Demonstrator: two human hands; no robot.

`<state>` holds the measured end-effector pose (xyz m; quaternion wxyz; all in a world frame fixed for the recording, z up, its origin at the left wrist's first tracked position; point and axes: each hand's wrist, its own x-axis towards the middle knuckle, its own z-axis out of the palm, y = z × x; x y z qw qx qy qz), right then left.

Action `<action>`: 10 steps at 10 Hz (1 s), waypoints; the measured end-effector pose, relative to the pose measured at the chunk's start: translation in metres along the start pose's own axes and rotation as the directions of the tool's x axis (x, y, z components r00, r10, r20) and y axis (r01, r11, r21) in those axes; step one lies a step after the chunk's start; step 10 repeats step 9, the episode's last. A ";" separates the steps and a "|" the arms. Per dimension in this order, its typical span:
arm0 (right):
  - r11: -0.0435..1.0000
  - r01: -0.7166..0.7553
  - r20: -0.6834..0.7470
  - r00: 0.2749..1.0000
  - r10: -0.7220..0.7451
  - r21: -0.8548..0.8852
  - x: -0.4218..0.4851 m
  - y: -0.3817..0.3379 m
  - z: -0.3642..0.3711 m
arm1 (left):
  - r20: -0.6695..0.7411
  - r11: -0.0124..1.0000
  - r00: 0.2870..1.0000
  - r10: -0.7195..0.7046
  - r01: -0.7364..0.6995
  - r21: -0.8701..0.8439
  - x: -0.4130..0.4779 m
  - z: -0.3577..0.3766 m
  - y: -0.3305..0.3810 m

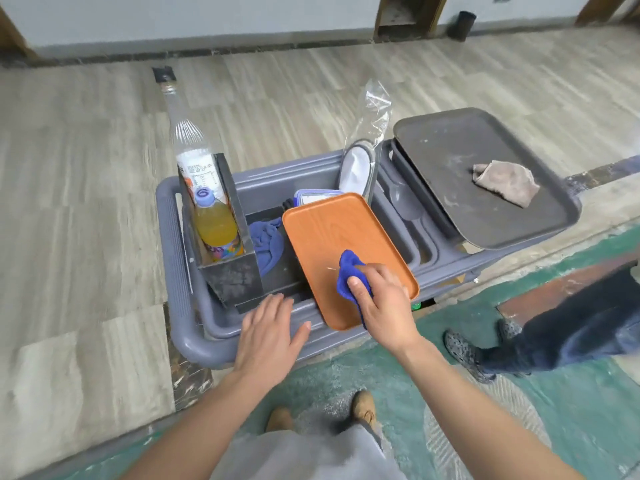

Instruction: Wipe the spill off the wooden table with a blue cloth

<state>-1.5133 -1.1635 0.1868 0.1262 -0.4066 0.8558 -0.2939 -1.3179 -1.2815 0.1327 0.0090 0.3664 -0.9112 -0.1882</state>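
An orange wood-grain tray (325, 237) lies tilted across a grey cart tub (180, 271). My right hand (381, 299) presses a bunched blue cloth (348, 271) onto the tray's near right part. A thin pale streak (332, 269) shows on the tray just left of the cloth. My left hand (270, 337) rests flat with fingers spread on the cart's near rim, holding nothing.
A dark metal holder (232, 275) with an orange juice bottle (216, 226) and a tall clear bottle (190, 143) stands at the left. Another blue cloth (265, 244) lies in the tub. A dark tray (485, 178) with a grey rag (505, 181) sits right. Someone's legs (554, 337) stand at right.
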 end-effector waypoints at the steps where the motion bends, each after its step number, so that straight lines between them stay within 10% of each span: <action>1: 0.963 0.144 0.117 0.986 -0.119 -0.229 0.053 0.015 0.005 | 0.053 0.990 0.994 -0.096 0.089 0.107 0.010 0.019 -0.001; 4: 0.786 0.479 0.405 0.856 -0.320 -0.391 0.129 0.047 0.030 | 0.130 0.959 0.981 -0.146 0.108 0.262 0.014 0.027 0.004; 10: 0.848 0.471 0.470 0.822 -0.322 -0.242 0.128 0.053 0.005 | -0.031 0.986 0.989 -0.146 0.148 0.078 0.001 0.041 0.014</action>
